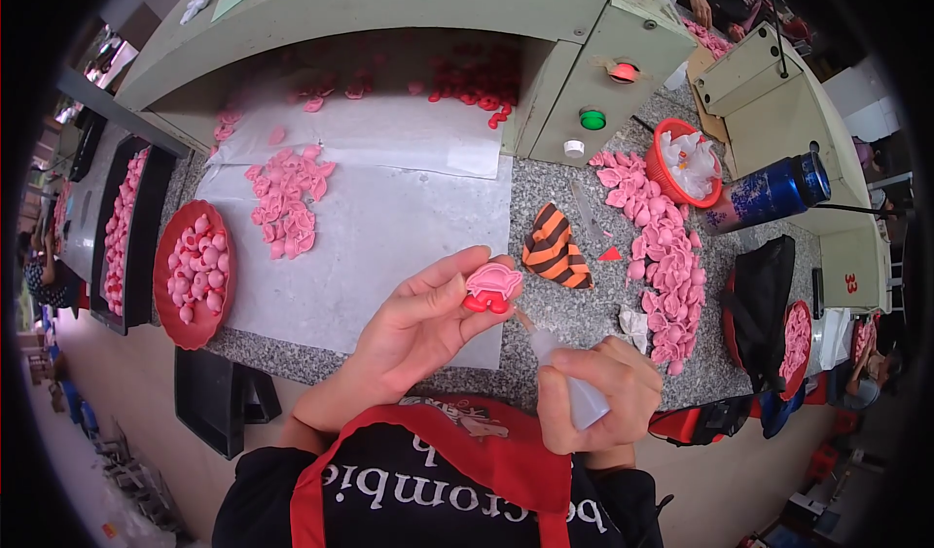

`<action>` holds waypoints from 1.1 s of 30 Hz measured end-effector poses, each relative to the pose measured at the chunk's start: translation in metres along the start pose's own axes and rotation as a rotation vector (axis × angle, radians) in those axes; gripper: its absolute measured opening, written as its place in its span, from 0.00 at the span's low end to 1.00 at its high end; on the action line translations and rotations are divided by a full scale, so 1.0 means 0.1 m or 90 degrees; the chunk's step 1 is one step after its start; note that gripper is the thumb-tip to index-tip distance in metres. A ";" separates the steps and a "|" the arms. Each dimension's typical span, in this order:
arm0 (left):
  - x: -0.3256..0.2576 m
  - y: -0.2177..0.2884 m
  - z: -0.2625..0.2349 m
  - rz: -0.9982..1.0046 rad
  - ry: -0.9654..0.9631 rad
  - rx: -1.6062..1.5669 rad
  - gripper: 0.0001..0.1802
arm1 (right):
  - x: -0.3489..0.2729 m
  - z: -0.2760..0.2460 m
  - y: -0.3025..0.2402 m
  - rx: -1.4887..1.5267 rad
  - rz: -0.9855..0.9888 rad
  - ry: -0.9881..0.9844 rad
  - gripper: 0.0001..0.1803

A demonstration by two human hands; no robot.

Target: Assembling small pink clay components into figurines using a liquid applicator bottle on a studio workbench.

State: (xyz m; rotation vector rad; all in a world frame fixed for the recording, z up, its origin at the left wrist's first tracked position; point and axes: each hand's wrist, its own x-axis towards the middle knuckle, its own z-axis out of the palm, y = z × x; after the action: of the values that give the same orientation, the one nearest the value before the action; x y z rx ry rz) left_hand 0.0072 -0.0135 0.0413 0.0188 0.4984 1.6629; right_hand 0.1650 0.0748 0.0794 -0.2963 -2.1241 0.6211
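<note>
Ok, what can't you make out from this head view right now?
- Squeeze bottle: body hidden by the right hand; contents unclear.
- Bottle tip: too small to tell whether it touches the pink and red piece in the left hand.
- Pieces inside the machine opening: shadowed, blurred.

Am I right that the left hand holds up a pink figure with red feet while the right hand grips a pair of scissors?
Not quite. In the head view the right hand grips a small translucent squeeze bottle with a nozzle, not scissors. The rest stands: the left hand holds up the pink figure with red feet.
</note>
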 end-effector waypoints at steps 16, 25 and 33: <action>0.00 0.00 -0.01 -0.005 -0.017 0.002 0.19 | 0.06 0.04 0.08 0.002 -0.012 0.054 0.13; -0.01 0.01 -0.01 0.003 -0.003 0.005 0.19 | 0.03 0.01 -0.02 -0.004 0.013 0.001 0.11; 0.00 0.01 -0.01 -0.008 -0.006 0.004 0.19 | 0.03 0.01 0.00 -0.003 0.004 -0.001 0.11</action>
State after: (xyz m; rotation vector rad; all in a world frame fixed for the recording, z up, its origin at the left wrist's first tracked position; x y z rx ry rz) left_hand 0.0057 -0.0141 0.0405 0.0280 0.4961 1.6477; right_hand 0.1625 0.0763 0.0815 -0.3048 -2.1269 0.6194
